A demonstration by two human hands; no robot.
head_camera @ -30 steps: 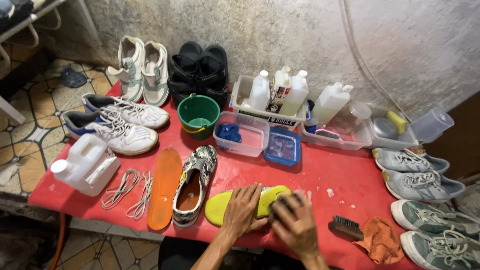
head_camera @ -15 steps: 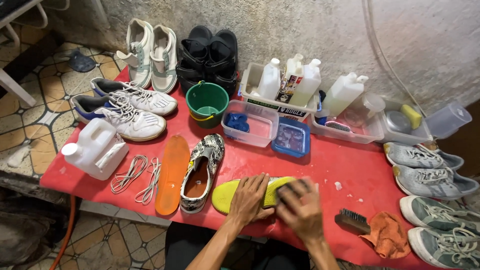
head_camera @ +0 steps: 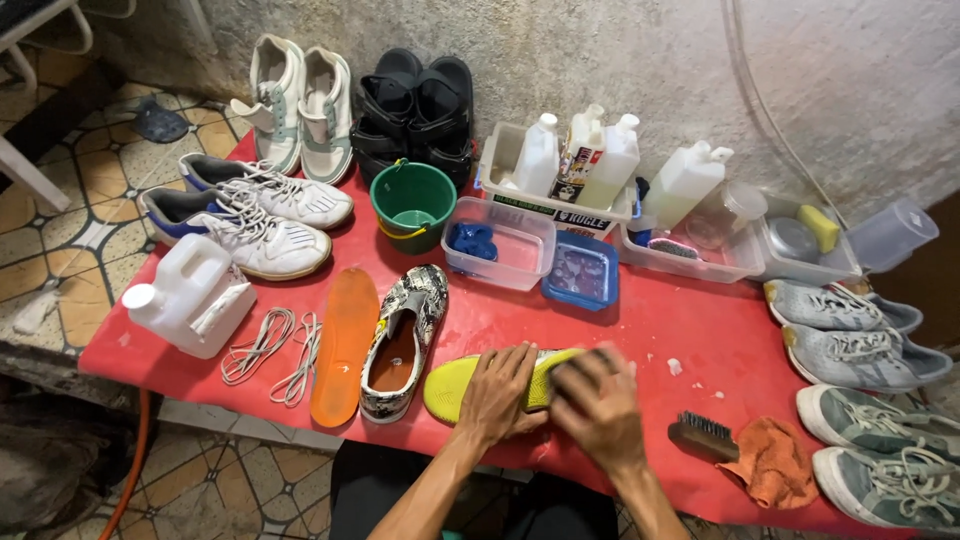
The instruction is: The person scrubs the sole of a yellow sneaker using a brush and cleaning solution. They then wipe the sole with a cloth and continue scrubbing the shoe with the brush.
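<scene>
Our left hand (head_camera: 497, 392) still lies fingers spread on the yellow sole (head_camera: 450, 385), lower centre; our right hand (head_camera: 598, 405), fingers curled on a brush (head_camera: 570, 375), has shifted slightly left.

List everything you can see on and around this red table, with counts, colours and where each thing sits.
table: 1, red, centre
sneakers: 10, white far left, grey right edge
sandals: 2, black, far edge
bucket: 1, green, far middle
jug: 1, white, left
laces: 2, white, beside jug
orange insole: 1, left of patterned shoe
patterned shoe: 1, black-white, centre
blue tub: 1, middle
brush: 1, dark, near right
cloth: 1, orange, beside brush
yellow insole: 1, under hands
left hand: pressing yellow insole
right hand: on yellow insole, blurred
</scene>
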